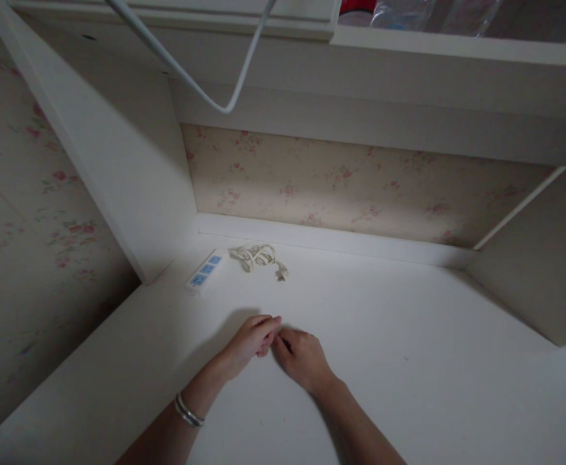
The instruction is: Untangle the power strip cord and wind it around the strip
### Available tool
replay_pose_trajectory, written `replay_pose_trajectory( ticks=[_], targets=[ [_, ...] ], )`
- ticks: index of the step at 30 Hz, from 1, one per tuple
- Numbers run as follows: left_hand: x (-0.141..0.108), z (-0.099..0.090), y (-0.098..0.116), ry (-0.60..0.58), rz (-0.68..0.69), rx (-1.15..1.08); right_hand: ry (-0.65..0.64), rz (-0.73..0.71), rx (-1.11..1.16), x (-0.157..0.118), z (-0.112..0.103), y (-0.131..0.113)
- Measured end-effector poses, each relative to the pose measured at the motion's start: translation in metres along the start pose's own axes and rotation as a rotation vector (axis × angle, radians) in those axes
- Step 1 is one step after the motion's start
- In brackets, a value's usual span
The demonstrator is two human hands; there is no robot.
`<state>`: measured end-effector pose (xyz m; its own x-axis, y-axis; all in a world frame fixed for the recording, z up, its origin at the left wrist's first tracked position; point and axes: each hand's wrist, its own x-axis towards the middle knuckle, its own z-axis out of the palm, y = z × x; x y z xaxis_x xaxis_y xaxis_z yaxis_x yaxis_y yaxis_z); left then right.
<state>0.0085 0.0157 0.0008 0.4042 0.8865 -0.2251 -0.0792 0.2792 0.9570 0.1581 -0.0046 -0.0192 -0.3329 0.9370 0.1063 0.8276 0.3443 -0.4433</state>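
My left hand [258, 334], with silver bangles [188, 411] at its wrist, is curled closed just above the white desktop [408, 400]. Against its fingers rests my right hand [304, 355], also curled into a loose fist. Nothing shows in either hand; the insides of the fingers are partly hidden. Beyond them, to the left, lies a white power strip [207, 270] with blue socket faces. Its cream cord [256, 254] is loosely bundled beside it, and the plug [281, 274] lies on the desktop ahead of my hands, apart from them.
White side panels [132, 148] rise at left and right, with floral wallpaper [312, 181] at the back. Overhead runs a white shelf [408, 84] holding a red item [357, 8] and clear plastic. A pale bent cable or rod [227, 106] hangs in front of it.
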Motion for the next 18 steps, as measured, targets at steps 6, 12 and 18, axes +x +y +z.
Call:
replay_pose_trajectory(
  ticks=[6,12,18],
  targets=[
    [0.0002,-0.0007,-0.0025,-0.003,0.007,0.004,-0.001,-0.009,0.011,0.0000,-0.0010,-0.0002],
    [0.0014,-0.0017,-0.0046,-0.001,0.012,0.008,0.017,-0.012,0.018,-0.0001,0.0013,0.0021],
    [0.0027,-0.0018,-0.0058,0.007,0.009,0.002,0.020,-0.024,0.015,-0.0001,0.0010,0.0011]
  ],
)
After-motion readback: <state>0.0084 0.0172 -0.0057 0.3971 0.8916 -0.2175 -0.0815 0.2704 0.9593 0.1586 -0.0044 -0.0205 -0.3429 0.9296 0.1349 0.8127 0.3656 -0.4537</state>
